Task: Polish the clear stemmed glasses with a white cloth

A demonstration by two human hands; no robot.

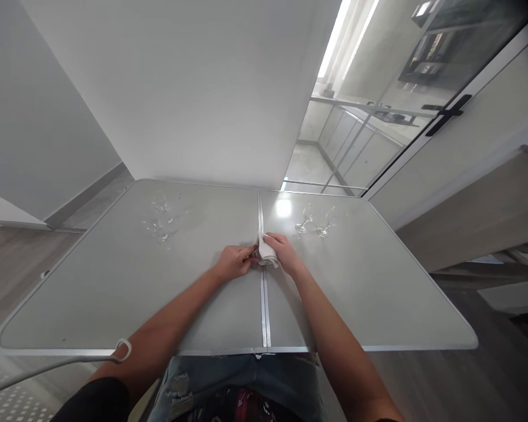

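Observation:
Over the seam of the folding table, my two hands meet close together. My right hand is closed round a folded white cloth. The fingers of my left hand pinch what looks like a small wine glass, pressed against the cloth. Fingers and cloth hide most of that glass. To the right of my hands, two clear stemmed glasses stand on the tabletop. Several more clear glasses are grouped on the left half; their outlines are faint.
A white wall rises behind the table's far edge. At the back right is a glass-paned door with a black handle. A pale curved hook or cable end lies by the near left edge, beside my left forearm.

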